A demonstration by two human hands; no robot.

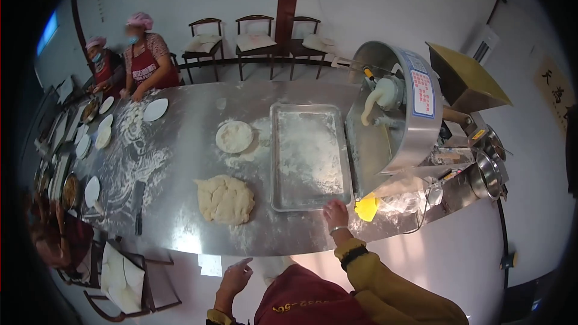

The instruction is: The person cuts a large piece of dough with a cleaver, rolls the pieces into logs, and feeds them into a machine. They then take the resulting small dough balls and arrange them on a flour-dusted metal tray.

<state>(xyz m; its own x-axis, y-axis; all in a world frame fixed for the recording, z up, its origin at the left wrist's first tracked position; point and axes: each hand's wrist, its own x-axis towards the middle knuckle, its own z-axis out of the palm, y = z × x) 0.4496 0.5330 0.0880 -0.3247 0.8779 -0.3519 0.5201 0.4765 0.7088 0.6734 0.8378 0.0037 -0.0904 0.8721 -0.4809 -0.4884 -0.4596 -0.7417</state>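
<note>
My right hand (335, 214) is at the near right corner of a shallow metal tray (274, 162) dusted with flour. Its fingers are bunched at the rim and look closed on it. A yellow scraper (366, 207) lies just right of that hand. Below the table's front edge, my left hand (235, 277) hangs in the air with a finger stretched out, holding nothing. A large lump of dough (226, 199) rests on the metal table, left of the tray. Behind the dough is a round bowl of flour (234, 136).
A metal machine (415, 102) with a strand of dough at its outlet stands right of the tray. Co-workers (149, 63) are at the table's far left, near white plates (156, 110). A dark-bladed knife or scraper (139, 207) lies on the left. Chairs (255, 42) line the wall.
</note>
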